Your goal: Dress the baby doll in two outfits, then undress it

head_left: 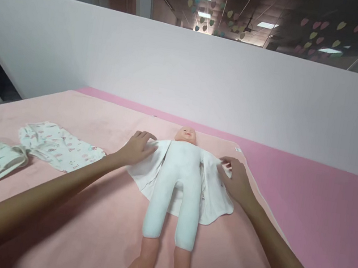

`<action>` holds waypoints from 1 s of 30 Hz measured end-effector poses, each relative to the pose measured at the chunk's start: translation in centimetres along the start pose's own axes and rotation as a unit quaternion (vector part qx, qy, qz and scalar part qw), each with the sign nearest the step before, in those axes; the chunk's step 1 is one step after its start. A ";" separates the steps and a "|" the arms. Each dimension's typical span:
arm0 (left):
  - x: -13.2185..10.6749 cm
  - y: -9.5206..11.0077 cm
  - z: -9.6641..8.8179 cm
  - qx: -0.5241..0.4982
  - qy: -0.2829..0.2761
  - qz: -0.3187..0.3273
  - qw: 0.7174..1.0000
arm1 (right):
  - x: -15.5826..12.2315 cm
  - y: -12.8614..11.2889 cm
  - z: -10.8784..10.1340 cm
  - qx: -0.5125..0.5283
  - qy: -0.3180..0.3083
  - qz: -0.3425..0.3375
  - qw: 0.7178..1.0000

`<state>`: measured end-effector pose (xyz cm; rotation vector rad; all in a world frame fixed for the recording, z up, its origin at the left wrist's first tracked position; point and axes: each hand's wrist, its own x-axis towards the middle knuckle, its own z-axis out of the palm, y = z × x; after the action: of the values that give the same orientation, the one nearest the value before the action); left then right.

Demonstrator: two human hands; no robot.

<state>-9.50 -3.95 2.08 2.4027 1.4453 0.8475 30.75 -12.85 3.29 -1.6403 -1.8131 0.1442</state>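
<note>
"Where's the doll point(180, 166)?"
"Face up on the opened white shirt point(218, 199), head toward twelve o'clock."
"And the grips?"
"Left hand point(138, 148) at its ten, right hand point(235, 177) at two; I can't tell whether either pinches cloth."

A doll point(180, 170) with a white body lies face up on a pink blanket point(101, 239), feet near, head far, over a spread white shirt point(218, 199). The left hand point(138, 148) is at the shirt's left side, the right hand point(235, 179) at its right, thumbs and fingers parted. Left lie 2 pale cloths point(61, 147); a white wall point(208, 75) stands far.
</note>
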 end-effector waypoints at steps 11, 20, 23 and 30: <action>6.4 0.1 5.5 0.002 -0.134 -0.111 0.985 | 4.5 -0.7 8.0 -0.090 -0.018 0.045 0.995; 6.8 -0.9 4.9 -0.105 -0.109 -0.123 0.981 | 4.8 0.6 8.3 0.012 0.086 0.015 0.996; 6.9 -1.3 4.5 -0.174 -0.091 -0.132 0.972 | 5.5 1.0 7.7 0.048 0.108 0.035 0.992; 6.9 -1.7 3.6 -0.308 -0.070 -0.198 0.928 | 5.8 1.8 5.5 0.174 0.021 0.102 0.979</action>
<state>-6.24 3.24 0.97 1.6063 1.2925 0.8433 29.38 -5.23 0.53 -1.5574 -1.4864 0.4864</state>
